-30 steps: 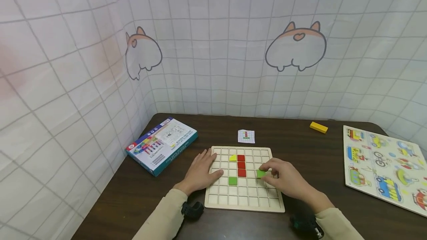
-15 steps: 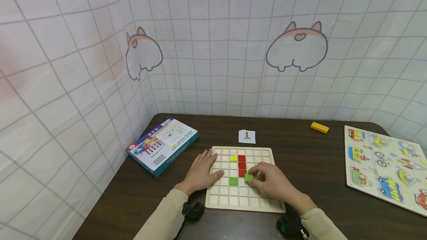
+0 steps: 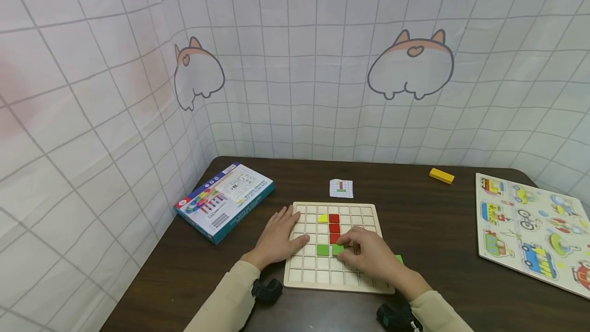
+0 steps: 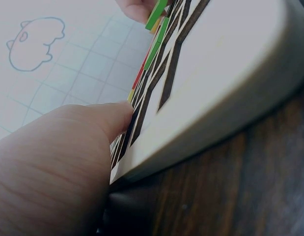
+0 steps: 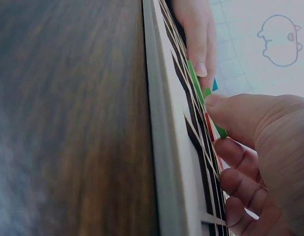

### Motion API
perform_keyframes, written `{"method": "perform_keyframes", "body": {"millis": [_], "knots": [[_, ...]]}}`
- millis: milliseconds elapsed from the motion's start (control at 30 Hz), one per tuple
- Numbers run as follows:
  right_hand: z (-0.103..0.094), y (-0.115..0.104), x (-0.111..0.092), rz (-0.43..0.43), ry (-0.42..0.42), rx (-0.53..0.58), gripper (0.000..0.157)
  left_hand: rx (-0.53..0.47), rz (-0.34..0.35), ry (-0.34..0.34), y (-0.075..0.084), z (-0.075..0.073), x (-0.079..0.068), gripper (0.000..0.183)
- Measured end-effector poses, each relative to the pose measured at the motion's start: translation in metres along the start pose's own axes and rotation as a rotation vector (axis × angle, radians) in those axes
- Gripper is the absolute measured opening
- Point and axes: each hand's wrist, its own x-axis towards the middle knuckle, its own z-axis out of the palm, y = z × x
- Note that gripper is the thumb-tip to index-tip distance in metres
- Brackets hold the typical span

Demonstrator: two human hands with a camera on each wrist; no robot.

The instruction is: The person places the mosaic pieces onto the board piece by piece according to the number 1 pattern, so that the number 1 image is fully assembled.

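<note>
A wooden grid board point(image 3: 310, 275) lies on the table, with raised lines dividing it into square cells. My left hand point(image 3: 275, 240) rests on its left edge, fingers straight and thumb over the cells. My right hand point(image 3: 371, 253) pinches a green square tile point(image 3: 338, 250) between thumb and fingers, just below the red tiles point(image 3: 334, 228). In the right wrist view the held green tile point(image 5: 220, 132) is tilted above the board. Another green tile point(image 3: 322, 250) sits in a cell to its left. Left of the topmost red tile is a yellow piece point(image 3: 322, 218) with a slanted side.
Behind the board lies a small paper card point(image 3: 341, 188) with a coloured pattern. A flat box point(image 3: 224, 200) is at the left, a yellow block point(image 3: 441, 176) at the back right, and a picture puzzle board point(image 3: 530, 229) at the right. Another green piece point(image 3: 399, 258) shows past my right wrist.
My right hand has carried the green tile leftward across the board, to the right side of the other green tile. My left hand has stayed in place.
</note>
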Motion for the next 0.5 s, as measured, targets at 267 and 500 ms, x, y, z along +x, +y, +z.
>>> {"method": "perform_keyframes", "body": {"millis": [267,500], "knots": [[0.002,-0.001,-0.0001,0.033,-0.011,-0.015,0.02,0.001,0.004,0.004,0.0004,-0.0006,0.0006,0.074],[0.0025,-0.0011,-0.0013,0.034,-0.012,-0.018,0.021,-0.004,0.029,0.018,-0.0005,0.0007,0.0005,0.073]]}}
